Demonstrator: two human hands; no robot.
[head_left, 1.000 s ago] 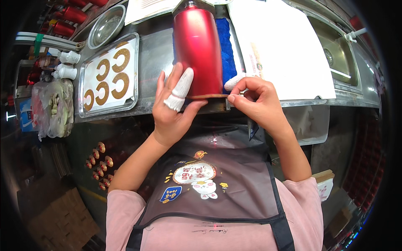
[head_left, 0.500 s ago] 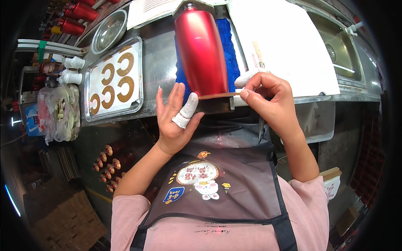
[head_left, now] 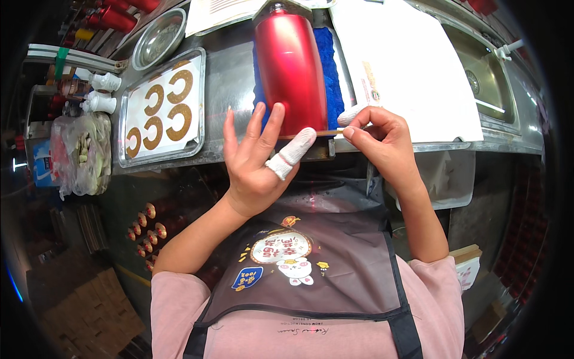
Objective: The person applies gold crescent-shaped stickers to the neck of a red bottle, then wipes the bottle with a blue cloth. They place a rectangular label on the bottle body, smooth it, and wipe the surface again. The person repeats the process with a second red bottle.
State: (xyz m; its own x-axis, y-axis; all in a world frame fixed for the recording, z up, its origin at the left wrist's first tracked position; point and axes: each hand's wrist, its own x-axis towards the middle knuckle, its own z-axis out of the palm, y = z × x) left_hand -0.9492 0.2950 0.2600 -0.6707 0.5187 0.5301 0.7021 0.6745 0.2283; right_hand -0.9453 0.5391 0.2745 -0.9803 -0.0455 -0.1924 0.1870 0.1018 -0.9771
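Observation:
A glossy red bottle [head_left: 290,72] lies on a blue cloth [head_left: 332,78], its neck pointing away and its base toward me. A thin brown strip [head_left: 326,133] runs along the near end of the bottle and sticks out past its right side. Thumb and finger of my right hand [head_left: 382,140] pinch the strip's right end; a white finger cot covers one of its fingers. My left hand [head_left: 257,158] is open with fingers spread. Its cot-covered index finger lies across the strip at the base, while other fingertips reach the bottle's left side.
At left a metal tray [head_left: 201,113] bears several gold C-shaped pieces [head_left: 179,121] on white paper. Behind it stands a metal bowl [head_left: 158,39]. A white sheet [head_left: 418,78] covers the bench at right, beside a sink [head_left: 487,78]. Plastic bags [head_left: 84,155] hang at far left.
My left hand has shifted right, its index finger moving from the bottle's lower left corner across the base. Its other fingers have spread. My right hand keeps its pinch, almost unmoved.

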